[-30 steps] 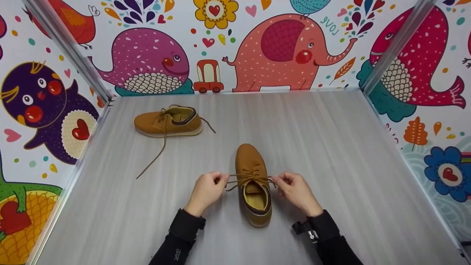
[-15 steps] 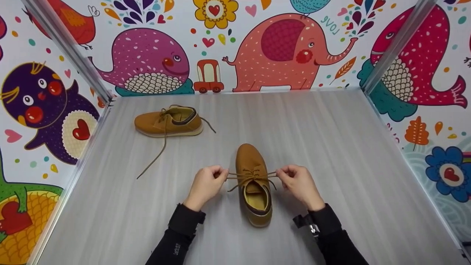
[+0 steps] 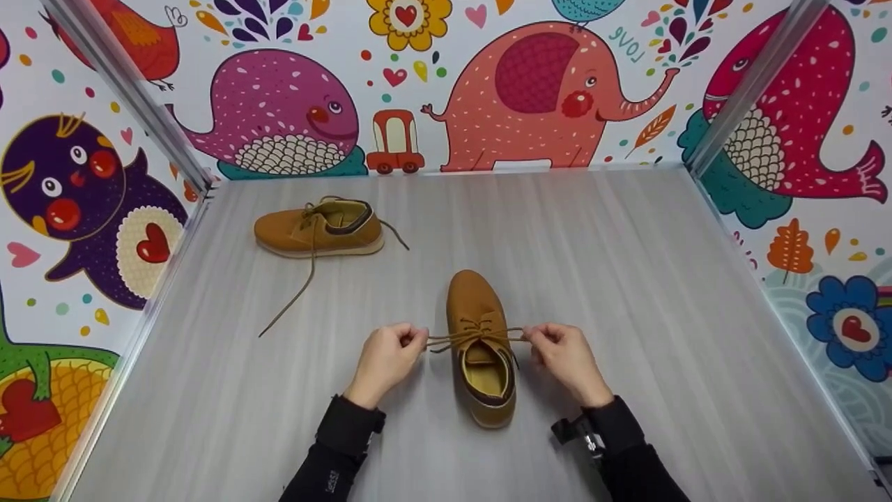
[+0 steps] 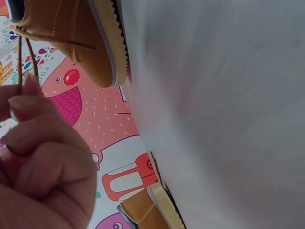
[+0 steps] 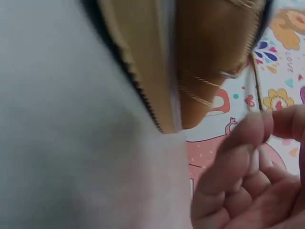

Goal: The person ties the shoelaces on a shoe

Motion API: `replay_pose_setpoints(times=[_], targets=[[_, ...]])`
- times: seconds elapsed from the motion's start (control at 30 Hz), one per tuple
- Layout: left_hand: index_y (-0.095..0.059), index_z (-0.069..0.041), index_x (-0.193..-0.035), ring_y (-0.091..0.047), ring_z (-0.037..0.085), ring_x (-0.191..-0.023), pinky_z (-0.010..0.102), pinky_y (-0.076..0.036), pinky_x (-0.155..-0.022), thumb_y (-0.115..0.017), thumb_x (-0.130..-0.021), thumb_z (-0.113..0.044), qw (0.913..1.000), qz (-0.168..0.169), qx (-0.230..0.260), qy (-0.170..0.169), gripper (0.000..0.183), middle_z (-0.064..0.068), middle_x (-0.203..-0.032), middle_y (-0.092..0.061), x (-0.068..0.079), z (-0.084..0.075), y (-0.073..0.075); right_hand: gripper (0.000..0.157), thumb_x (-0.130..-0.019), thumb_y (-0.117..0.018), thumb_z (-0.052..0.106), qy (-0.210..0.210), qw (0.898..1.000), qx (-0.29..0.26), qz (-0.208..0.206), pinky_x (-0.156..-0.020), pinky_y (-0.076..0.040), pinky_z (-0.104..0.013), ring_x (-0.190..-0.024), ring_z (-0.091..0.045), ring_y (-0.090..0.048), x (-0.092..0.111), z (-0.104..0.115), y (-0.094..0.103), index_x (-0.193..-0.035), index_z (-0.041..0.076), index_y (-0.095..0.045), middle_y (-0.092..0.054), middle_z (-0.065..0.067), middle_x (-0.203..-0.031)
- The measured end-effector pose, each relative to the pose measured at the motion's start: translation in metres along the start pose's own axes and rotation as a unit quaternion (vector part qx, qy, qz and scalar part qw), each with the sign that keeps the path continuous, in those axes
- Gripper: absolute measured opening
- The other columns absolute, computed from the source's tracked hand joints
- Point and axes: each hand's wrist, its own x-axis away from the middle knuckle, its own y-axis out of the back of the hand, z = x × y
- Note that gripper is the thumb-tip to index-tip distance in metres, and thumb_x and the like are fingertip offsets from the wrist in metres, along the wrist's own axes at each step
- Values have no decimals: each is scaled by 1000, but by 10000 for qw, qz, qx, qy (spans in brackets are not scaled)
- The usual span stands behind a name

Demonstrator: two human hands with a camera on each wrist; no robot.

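Note:
A tan lace-up shoe (image 3: 474,300) stands upright on the floor between both hands, toe pointing away. Its brown laces cross over the tongue in a bow, with loops drawn out to each side. My left hand (image 3: 387,359) pinches the left loop (image 3: 439,339) between thumb and finger. On the opposite side, my right hand (image 3: 568,359) pinches the right loop (image 3: 516,335). Two taut lace strands (image 4: 20,62) run up from the left fingertips in the left wrist view. A strand (image 5: 257,86) reaches the right fingertips in the right wrist view. Loose lace ends hang beside the shoe.
A matching tan shoe (image 3: 286,233) lies farther back on the left, its toe to the left. Its untied lace (image 3: 296,303) trails over the grey wood-look surface (image 3: 592,244). Cartoon-printed panels (image 3: 411,77) enclose the back and sides.
Both hands rose a little, then came down again. They are slightly farther apart than a second ago, with the lace loops stretched out sideways. The shoes stay in place.

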Motion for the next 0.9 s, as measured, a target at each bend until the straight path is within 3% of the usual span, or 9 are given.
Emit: replay_pose_setpoints(times=[0.2,0.43,0.6,0.9], targets=[[-69,-12,-79,-43,7,-52,25,-37,-51,-66,-97,-25,9999,133,26,97,22,-9,-60,-49,-7,-4,0,22,-95,-69,20,171,9990,48,414,-46,-39,-23,-50,-13,-49,-12,13,1,-85,0,-72,-56,-4,-59],[-69,-12,-78,-44,9,-53,26,-38,-52,-66,-97,-27,9999,70,-24,95,25,-8,-60,-49,-15,-8,4,25,-95,-69,21,218,9966,380,696,-47,-38,-23,-52,-12,-49,-25,19,6,-90,-3,-71,-55,-2,-60],[-70,-11,-78,-44,9,-52,26,-37,-51,-66,-97,-22,9998,-75,18,174,22,-8,-60,-50,-18,-9,5,28,-93,-72,27,366,9913,795,987,-49,-37,-23,-53,-12,-49,-29,20,10,-83,0,-72,-56,0,-60],[-67,-10,-73,-43,9,-52,25,-35,-52,-66,-91,-11,9983,-473,247,237,17,-9,-59,-47,-13,-5,7,19,-91,-74,21,486,9962,700,193,-48,-38,-24,-54,-16,-52,-14,16,16,-82,5,-73,-57,-2,-61]])
